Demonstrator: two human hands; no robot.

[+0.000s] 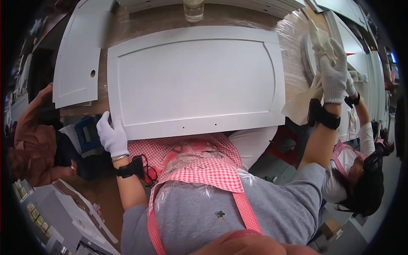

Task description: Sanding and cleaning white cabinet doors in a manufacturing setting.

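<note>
Lying recessed side up, white panel [195, 80], long axis left-to-right

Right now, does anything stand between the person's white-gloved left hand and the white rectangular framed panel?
Nothing visible does: the white-gloved left hand is right at the near left corner of the white rectangular framed panel, with no object between them.

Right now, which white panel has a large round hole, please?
The narrower panel, left of the large middle panel; it has one dark hole, the other only two tiny dots.
</note>
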